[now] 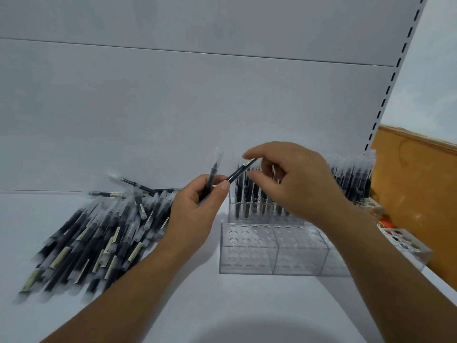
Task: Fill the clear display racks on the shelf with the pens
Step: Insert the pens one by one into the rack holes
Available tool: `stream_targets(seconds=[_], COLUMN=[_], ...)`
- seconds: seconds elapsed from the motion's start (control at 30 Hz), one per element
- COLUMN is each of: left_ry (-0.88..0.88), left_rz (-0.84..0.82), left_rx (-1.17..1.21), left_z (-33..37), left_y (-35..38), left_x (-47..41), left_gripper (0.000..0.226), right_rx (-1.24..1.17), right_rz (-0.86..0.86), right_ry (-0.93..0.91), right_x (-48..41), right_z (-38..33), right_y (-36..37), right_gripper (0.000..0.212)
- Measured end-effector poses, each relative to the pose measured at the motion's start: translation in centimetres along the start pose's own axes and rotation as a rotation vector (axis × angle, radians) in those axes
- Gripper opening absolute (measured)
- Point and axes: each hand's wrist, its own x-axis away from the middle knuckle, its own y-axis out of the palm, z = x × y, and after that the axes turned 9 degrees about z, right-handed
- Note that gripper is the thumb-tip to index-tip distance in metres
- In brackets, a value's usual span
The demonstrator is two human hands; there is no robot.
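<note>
Acrylic, clear and drilled with round holes: the front rack (272, 246) stands on the shelf (173, 305) with no pen in it. The rear rack (249, 206) just behind it carries a row of upright pens.

Hands: the right hand (296, 179) pinches one pen (241, 172) near its upper end between thumb and forefinger. The barrel slants down, its lower end just beside the thumb of the left hand (195, 214). The left hand's fingers are curled round a second pen (213, 174), held upright with the cap uppermost. Whether it holds more cannot be told.

Stock: the loose stock (99, 231) lies heaped on the shelf to the left, apart from the racks.

Recommendation: bring the slanted pen clear of the left hand and turn it vertical, cap up, to match the seated row. Centre its lower end over a vacant hole and lower it straight. Entry at an angle would likely catch the rim or knock neighbouring pens.

Condition of pens: dark barrels, frosted translucent caps, and a pale label strip on many. Finer detail is blurred.
</note>
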Motion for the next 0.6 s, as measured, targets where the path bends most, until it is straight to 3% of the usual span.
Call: stream_targets(seconds=[0.07, 0.2, 0.27, 0.33, 0.47, 0.6], left_ry=[0.031, 0.046, 0.016, -0.026, -0.066, -0.067], left_rz=[-0.031, -0.068, -0.043, -0.015, -0.019, -0.036], left_rx=[-0.028, -0.062, -0.011, 0.030, 0.058, 0.033], left_z=[0.1, 0.3, 0.5, 0.7, 0.7, 0.6], left_y=[0.1, 0.1, 0.0, -0.2, -0.2, 0.0], left_x=[0.1, 0.3, 0.2, 0.1, 0.0, 0.2], left_gripper=[0.011, 0.013, 0.036, 0.047, 0.054, 0.056], right_rx=[0.088, 0.141, 0.152, 0.105, -0.227, -0.231], right_rz=[-0.089, -0.103, -0.080, -0.037, 0.090, -0.058], right_ry=[-0.074, -0.100, -0.099, -0.005, 0.399, 0.557], right_x=[-0.1, 0.0, -0.1, -0.1, 0.3, 0.7], right_z=[-0.3, 0.2, 0.8, 1.8, 3.3, 4.0], right_y=[0.8, 2.0, 2.0, 1.7, 1.7, 2.1], right_gripper=[0.028, 0.018, 0.015, 0.014, 0.011, 0.024])
